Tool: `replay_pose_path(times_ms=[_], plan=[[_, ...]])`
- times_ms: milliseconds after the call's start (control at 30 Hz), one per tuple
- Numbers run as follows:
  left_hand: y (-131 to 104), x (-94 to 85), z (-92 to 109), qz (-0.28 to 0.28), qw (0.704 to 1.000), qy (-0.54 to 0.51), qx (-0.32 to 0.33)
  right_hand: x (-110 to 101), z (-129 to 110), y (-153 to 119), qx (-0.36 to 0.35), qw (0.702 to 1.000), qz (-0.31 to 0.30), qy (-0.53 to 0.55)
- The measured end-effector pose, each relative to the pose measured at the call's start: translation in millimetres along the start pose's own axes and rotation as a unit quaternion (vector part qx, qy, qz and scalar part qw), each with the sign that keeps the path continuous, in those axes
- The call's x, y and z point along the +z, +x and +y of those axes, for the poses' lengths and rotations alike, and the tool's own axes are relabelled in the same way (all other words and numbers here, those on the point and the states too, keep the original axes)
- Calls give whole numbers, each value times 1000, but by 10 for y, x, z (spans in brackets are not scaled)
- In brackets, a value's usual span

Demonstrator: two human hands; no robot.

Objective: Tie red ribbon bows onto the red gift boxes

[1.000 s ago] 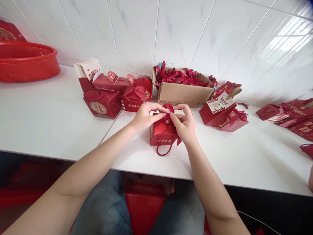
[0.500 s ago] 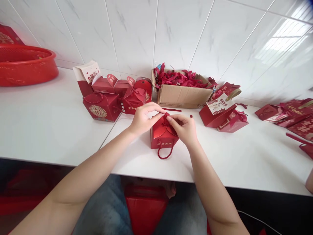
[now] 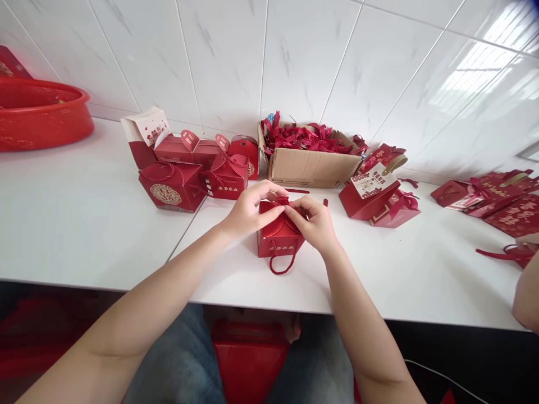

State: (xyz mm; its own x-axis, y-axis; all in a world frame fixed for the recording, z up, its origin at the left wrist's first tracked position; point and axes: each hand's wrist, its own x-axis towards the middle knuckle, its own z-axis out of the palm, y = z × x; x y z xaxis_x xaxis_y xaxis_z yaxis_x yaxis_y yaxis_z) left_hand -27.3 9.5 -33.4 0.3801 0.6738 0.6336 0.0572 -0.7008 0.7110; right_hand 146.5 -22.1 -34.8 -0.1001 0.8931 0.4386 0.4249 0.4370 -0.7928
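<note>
A small red gift box (image 3: 275, 245) with gold lettering stands upright near the front of the white table. Its red rope handle (image 3: 282, 271) hangs down the near side and rests on the tabletop. Above the lid, my left hand (image 3: 255, 209) pinches red ribbon (image 3: 283, 200) between thumb and fingers. My right hand (image 3: 314, 220) is closed on the same ribbon from the other side, the two thumb tips almost touching. My fingers hide most of the ribbon and part of the folded lid flaps.
Behind the box sits a cardboard carton (image 3: 314, 167) full of dark red ribbons. Several finished-looking gift boxes (image 3: 170, 185) stand left, with more boxes (image 3: 370, 193) right. A red plastic basin (image 3: 46, 120) is far left. Another person's arm (image 3: 526, 294) reaches in at the right edge.
Both thumbs have come together over the ribbon, my right hand shifting slightly left. The view has turned a little. The other person's arm has come further in at the right.
</note>
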Motion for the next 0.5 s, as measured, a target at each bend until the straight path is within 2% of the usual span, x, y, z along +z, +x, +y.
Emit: replay_pose_path(times_ms=[133,367,500], plan=[[-31,30,-10,-27,999,-20,-18,18,24,8,19,1000,0,24],[-38,64,-31,-18,1000,-12,-12,23,24,4,68,990,-39,117],[-43,98,-43,7,999,5,-32,17,4,-9,77,981,-72,164]])
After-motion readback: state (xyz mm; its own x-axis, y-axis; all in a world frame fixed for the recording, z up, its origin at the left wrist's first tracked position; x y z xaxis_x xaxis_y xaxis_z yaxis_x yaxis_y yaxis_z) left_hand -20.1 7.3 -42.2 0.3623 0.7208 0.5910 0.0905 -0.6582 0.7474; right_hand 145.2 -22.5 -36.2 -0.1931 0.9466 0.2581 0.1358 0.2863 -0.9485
